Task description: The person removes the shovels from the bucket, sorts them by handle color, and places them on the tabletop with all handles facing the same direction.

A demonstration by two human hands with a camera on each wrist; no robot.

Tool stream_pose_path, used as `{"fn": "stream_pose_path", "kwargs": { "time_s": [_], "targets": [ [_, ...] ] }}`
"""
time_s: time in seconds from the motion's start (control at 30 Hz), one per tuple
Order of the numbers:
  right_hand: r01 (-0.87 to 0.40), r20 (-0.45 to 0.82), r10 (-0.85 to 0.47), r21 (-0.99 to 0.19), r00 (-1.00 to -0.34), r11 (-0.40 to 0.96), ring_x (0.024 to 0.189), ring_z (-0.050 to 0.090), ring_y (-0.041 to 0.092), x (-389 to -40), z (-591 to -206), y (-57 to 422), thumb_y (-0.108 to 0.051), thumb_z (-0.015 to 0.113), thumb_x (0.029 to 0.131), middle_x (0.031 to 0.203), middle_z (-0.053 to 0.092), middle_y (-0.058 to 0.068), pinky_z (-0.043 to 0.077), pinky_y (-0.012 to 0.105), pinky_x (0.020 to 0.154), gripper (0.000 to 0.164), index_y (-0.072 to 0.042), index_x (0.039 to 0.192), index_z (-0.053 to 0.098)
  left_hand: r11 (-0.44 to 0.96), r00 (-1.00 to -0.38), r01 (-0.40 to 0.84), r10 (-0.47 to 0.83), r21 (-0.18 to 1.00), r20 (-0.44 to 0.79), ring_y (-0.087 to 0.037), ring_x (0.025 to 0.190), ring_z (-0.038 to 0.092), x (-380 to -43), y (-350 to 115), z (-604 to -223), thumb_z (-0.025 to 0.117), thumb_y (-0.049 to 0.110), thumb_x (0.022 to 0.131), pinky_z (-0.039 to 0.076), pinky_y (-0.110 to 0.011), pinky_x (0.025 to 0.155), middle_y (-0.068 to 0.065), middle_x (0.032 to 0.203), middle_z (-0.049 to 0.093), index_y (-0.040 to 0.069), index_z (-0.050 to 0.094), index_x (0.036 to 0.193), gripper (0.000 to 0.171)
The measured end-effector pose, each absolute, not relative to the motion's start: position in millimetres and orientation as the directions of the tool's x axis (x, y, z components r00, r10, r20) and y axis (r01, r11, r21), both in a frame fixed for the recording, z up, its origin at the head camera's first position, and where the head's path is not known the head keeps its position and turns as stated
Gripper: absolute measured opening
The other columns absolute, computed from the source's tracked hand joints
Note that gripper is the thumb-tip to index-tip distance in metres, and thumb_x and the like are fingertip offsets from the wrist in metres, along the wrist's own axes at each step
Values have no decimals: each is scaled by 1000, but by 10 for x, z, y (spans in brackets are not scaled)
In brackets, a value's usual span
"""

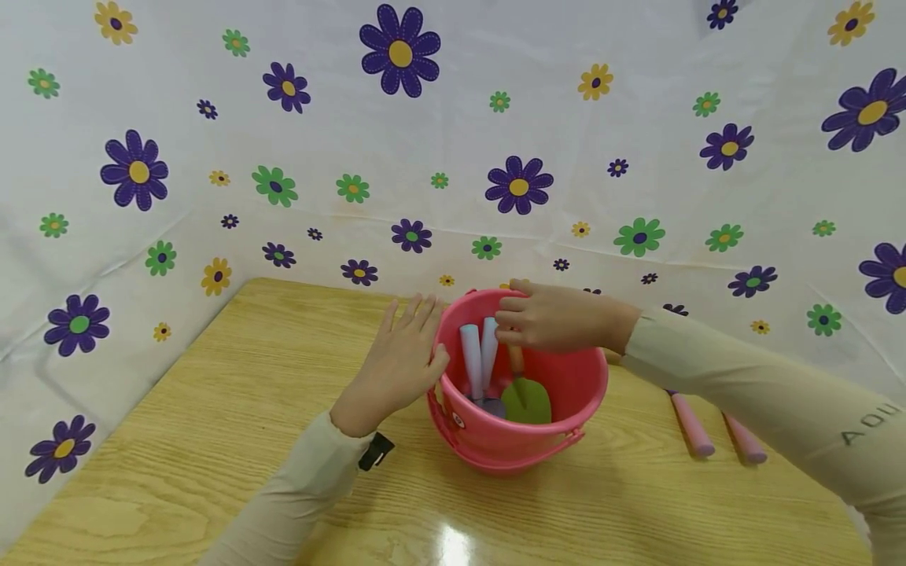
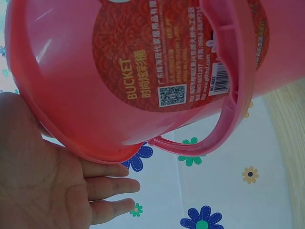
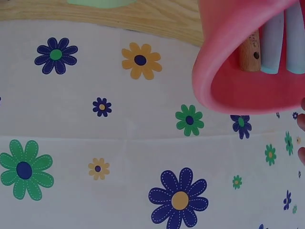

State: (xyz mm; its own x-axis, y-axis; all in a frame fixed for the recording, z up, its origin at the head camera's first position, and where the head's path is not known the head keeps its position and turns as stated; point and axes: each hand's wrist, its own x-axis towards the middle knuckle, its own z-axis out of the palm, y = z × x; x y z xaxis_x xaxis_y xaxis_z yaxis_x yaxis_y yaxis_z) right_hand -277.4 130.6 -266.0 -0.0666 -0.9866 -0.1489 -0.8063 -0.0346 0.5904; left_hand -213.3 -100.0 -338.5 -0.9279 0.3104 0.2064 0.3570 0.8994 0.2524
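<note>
A pink bucket (image 1: 499, 448) stands on the table, its handle lowered at the front. Inside lean two tools with pale blue handles (image 1: 472, 358) and a trowel with a green blade (image 1: 527, 401) and a wooden handle (image 3: 250, 52). My left hand (image 1: 399, 358) rests at the bucket's left rim with fingers extended, palm against it in the left wrist view. Over the bucket's far right side hovers my right hand (image 1: 555, 314), fingers loosely bent. In the right wrist view its fingertips (image 3: 302, 121) are apart from the handles and hold nothing.
Two pink-handled tools (image 1: 692, 424) lie on the wooden table (image 1: 233, 440) right of the bucket, partly behind my right sleeve. A small black object (image 1: 375, 451) shows beside my left wrist. A white flowered cloth (image 1: 439, 134) hangs behind the table.
</note>
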Motion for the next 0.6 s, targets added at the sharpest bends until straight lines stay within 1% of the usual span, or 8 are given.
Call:
{"fn": "stream_pose_path", "kwargs": {
  "time_s": [0.2, 0.37, 0.6],
  "targets": [
    [-817, -225, -974, 568, -39, -98, 95, 58, 14, -2816, -2763, 1253, -26, 74, 80, 101, 68, -1, 45, 31, 85, 29, -19, 107, 64, 899, -932, 351, 308, 260, 192, -33, 146, 17, -2130, -1001, -3384, 44, 28, 92, 7, -55, 118, -13, 155, 27, 5, 27, 148, 63],
    [-841, -256, -966, 531, -39, -107, 95, 59, 14, -2865, -2833, 1239, -27, 72, 81, 102, 68, -1, 47, 30, 84, 28, -20, 106, 65, 897, -933, 349, 304, 271, 194, -32, 146, 17, -2129, -1005, -3393, 45, 28, 92, 6, -54, 118, -13, 155, 26, 5, 27, 148, 63],
    [-883, -274, -960, 462, -54, -82, 98, 59, 15, -2937, -2906, 1238, -27, 74, 79, 105, 67, -1, 48, 32, 85, 30, -20, 107, 66, 894, -929, 356, 307, 272, 205, -32, 146, 18, -2136, -1010, -3402, 44, 28, 92, 7, -54, 118, -13, 155, 27, 5, 27, 148, 63]
  ]
}}
